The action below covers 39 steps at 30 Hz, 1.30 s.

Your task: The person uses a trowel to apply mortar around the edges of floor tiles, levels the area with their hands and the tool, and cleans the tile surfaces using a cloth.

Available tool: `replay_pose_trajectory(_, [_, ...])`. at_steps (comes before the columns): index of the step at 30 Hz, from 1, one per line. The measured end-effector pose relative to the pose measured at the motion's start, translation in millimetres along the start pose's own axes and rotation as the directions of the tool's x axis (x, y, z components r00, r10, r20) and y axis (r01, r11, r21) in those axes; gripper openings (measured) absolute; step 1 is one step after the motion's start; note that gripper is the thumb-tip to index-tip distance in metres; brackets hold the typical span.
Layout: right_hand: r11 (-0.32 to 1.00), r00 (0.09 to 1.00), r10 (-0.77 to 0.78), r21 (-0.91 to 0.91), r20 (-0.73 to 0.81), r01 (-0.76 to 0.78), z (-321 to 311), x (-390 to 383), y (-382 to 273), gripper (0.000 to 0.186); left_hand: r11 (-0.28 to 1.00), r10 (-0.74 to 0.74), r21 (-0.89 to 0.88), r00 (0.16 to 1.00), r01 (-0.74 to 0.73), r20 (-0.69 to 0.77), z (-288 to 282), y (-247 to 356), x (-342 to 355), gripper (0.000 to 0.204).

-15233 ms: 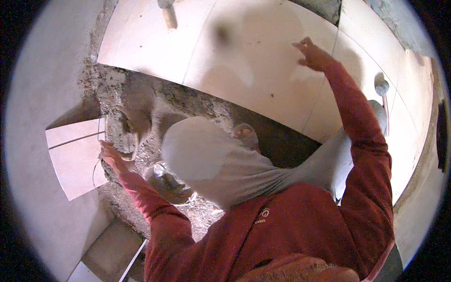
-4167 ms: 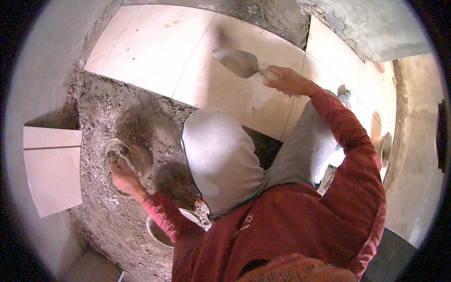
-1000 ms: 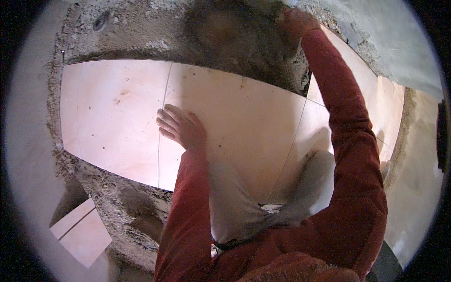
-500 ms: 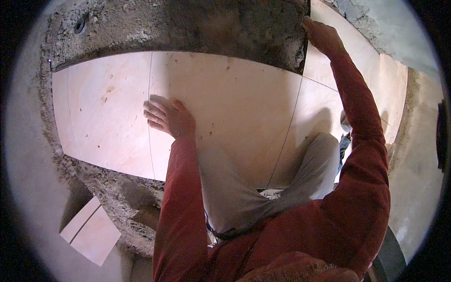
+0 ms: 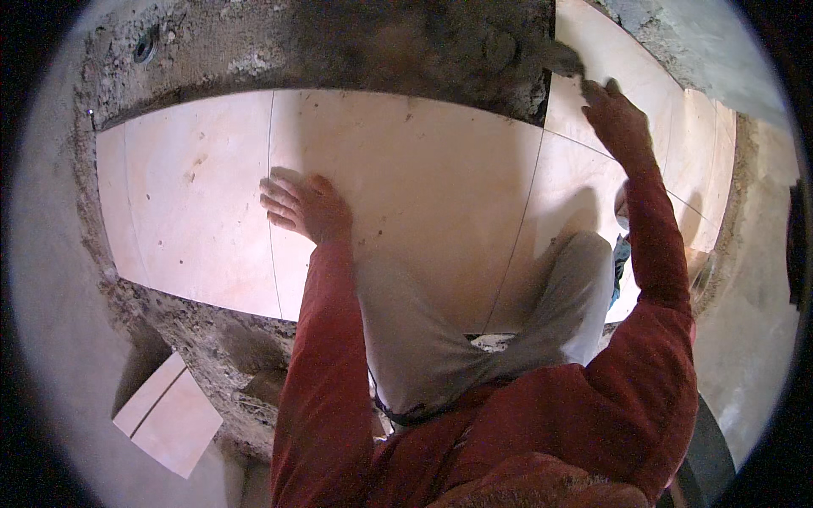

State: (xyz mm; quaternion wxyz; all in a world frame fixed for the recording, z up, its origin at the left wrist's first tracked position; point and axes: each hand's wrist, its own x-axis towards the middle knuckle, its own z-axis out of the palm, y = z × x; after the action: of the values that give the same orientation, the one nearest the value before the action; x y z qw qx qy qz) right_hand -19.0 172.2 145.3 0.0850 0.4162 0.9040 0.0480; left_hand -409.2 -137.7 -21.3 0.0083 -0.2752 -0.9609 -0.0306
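Note:
My left hand (image 5: 301, 203) lies open, fingers spread, on a pale pink tile (image 5: 406, 178) in the laid row in front of my knees. My right hand (image 5: 616, 118) is closed on a trowel (image 5: 563, 59), whose dark blade reaches over the edge between a right-hand tile (image 5: 580, 127) and the rough mortar bed (image 5: 373, 51) beyond the row. The trowel's handle is mostly hidden by my fingers and the blade is slightly blurred.
Loose cut tiles (image 5: 178, 419) lean by the left wall (image 5: 59, 279). Rough rubble floor (image 5: 216, 334) shows left of my knees. A small round metal piece (image 5: 144, 49) sits in the far bed. A concrete wall (image 5: 749, 254) runs along the right; blue items lie partly hidden by my right knee.
Since half a second ago my right hand has drawn back toward me with the trowel. My left hand stays put; 4.2 seconds ago it was down at a container on the rubble.

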Motion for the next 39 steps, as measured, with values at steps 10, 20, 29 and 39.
replay_pose_trajectory(10, [-0.700,0.716,-0.319,0.355,0.622,-0.620,47,24,-119,0.035,1.000,0.003,-0.014,0.999,-0.003,-0.051,-3,2,1,0.077])
replay_pose_trajectory(20, [0.514,0.923,-0.353,0.856,0.154,0.054,38,148,-216,0.033,0.999,-0.003,-0.038,0.999,0.001,-0.044,-6,1,4,0.075])
replay_pose_trajectory(29, [0.874,0.881,-0.469,0.106,-0.065,0.473,-22,136,-247,0.018,0.988,0.006,0.154,1.000,-0.003,-0.020,-5,6,7,0.075])
replay_pose_trajectory(39, [0.998,0.999,0.021,0.056,0.031,-0.023,25,182,-108,0.029,0.997,-0.003,0.072,1.000,0.002,0.004,-5,4,5,0.074])
